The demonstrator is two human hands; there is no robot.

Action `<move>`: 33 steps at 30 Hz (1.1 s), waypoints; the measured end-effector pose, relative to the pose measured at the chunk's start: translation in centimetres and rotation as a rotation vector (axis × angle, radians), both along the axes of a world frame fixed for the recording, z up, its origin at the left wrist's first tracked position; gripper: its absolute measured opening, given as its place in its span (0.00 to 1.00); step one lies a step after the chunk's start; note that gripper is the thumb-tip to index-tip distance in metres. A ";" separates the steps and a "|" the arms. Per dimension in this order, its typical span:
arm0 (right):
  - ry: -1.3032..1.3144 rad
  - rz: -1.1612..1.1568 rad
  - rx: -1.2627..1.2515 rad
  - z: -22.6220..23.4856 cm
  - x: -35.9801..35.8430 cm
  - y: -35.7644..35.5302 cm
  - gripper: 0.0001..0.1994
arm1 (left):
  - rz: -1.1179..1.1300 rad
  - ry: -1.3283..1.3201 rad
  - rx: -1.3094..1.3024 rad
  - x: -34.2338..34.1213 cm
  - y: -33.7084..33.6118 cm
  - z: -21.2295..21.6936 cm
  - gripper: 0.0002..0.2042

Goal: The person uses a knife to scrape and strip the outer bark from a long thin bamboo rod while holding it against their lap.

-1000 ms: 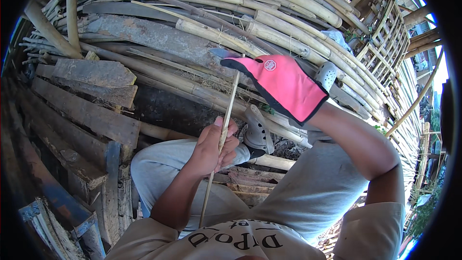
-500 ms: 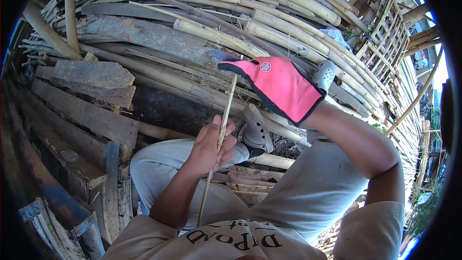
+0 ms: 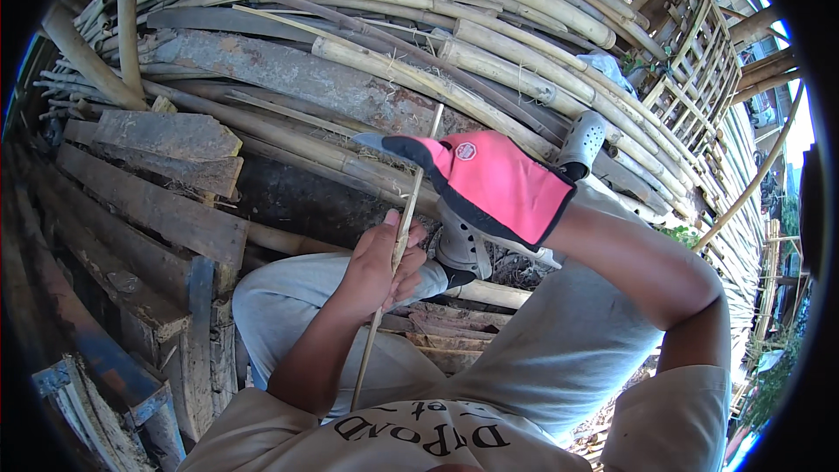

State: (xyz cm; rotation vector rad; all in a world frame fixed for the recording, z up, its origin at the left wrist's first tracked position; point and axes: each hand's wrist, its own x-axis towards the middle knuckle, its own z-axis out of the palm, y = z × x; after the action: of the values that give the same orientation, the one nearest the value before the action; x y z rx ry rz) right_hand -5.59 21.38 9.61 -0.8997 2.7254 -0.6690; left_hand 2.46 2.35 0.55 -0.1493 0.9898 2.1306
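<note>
My bare left hand [image 3: 374, 271] is wrapped round a thin, pale bamboo strip [image 3: 370, 358], its thumb lying along the strip. The strip slants up from my lap, past my fist, to a free tip beyond the glove. My right hand [image 3: 502, 182], in a pink and black work glove, is closed on a knife [image 3: 369, 140]. Only the grey blade shows, pointing left across the strip's upper part; the handle is hidden by the glove. Where the blade's edge meets the strip is covered by the glove's fingers.
Long bamboo poles [image 3: 516, 61] lie stacked beyond my hands. Wooden boards [image 3: 153, 201] are piled at the left. My bent legs in grey trousers [image 3: 559, 341] and grey clogs [image 3: 461, 249] frame the work area. A bamboo lattice [image 3: 699, 52] stands at the far right.
My gloved right hand and the knife have moved nearer to me and slightly left, down along the strip. My left hand keeps its grip in nearly the same place.
</note>
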 end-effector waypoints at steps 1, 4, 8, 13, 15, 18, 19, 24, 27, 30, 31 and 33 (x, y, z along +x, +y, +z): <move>0.171 0.076 0.035 -0.6 0.4 -0.3 0.11 | 0.013 0.014 0.000 0.0 -0.1 0.2 0.22; -0.163 -0.051 -0.132 -3.9 2.8 -0.4 0.19 | 0.063 -0.003 -0.089 0.1 0.2 -0.6 0.23; -0.002 0.076 0.109 -4.2 2.2 -0.3 0.11 | 0.091 -0.005 -0.146 0.5 0.9 -1.0 0.23; -1.321 -0.114 -0.790 -6.7 0.4 2.7 0.15 | -0.011 0.015 -0.077 0.1 0.7 -0.5 0.22; -2.412 -0.530 -1.017 -7.0 -0.1 2.9 0.16 | -0.033 0.025 -0.043 -0.1 0.5 -0.2 0.23; -1.755 -0.159 -0.784 -5.4 0.4 3.0 0.17 | -0.051 0.027 -0.010 -0.1 0.4 -0.1 0.23; -1.757 -0.157 -0.783 -5.6 0.2 2.9 0.17 | -0.052 0.019 -0.007 0.0 0.4 0.0 0.23; -1.790 -0.111 -0.650 -8.9 0.5 3.3 0.20 | -0.070 0.030 0.002 0.4 0.4 -0.1 0.22; -2.010 -0.065 -0.608 -8.0 -0.5 3.9 0.21 | -0.070 0.038 -0.012 0.6 0.2 -0.2 0.21; -2.037 -0.098 -0.663 -4.8 0.2 3.0 0.22 | -0.066 0.043 -0.004 0.6 0.2 0.2 0.20; -2.035 -0.100 -0.662 -5.0 0.2 3.0 0.22 | -0.060 0.045 0.002 0.6 0.2 0.4 0.20; -2.106 0.042 -0.388 -5.6 0.0 2.9 0.21 | -0.061 0.040 -0.036 0.7 0.0 -0.3 0.20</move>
State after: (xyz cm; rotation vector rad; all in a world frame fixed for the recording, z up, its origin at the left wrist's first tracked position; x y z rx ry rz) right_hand -5.57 24.29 3.99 0.0390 0.6792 -1.1068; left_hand 3.13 2.40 0.24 -0.0935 1.0434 2.0688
